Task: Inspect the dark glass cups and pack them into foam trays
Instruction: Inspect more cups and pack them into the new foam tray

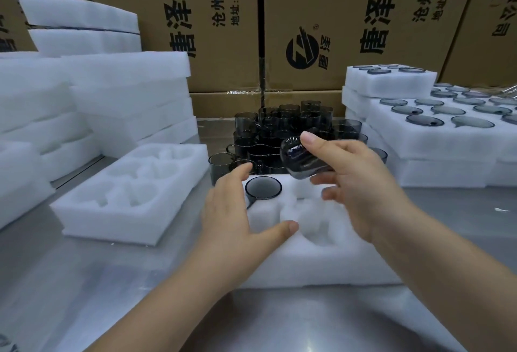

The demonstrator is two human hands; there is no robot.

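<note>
Step in hand: inspection of one cup, by my reading, just ahead of seating it.
Held cup: the dark glass cup [302, 161] is tipped on its side in the air, above the back of the foam tray [321, 262].
Right grip: the right hand [355, 180] holds that cup, thumb on top and fingers curled under it.
Left grip: the left hand [232, 211] holds nothing; its fingers are spread loosely over the tray's left part.
Packed so far: one cup [263, 187] sits mouth-up in the back-left pocket; the other pockets that show look unfilled.
Supply: a pile of cups [279, 127] stands on the bench [84, 281] just behind the tray.
Nearby: a spare tray [126, 211] lies to the left; filled trays [447, 138] are stacked to the right.
Next move calls for: turning the cup upright, lining its handle with the pocket's notch, and lowering it into the pocket beside the seated one.
Care: glass against glass, so it likely needs a gentle set-down.
</note>
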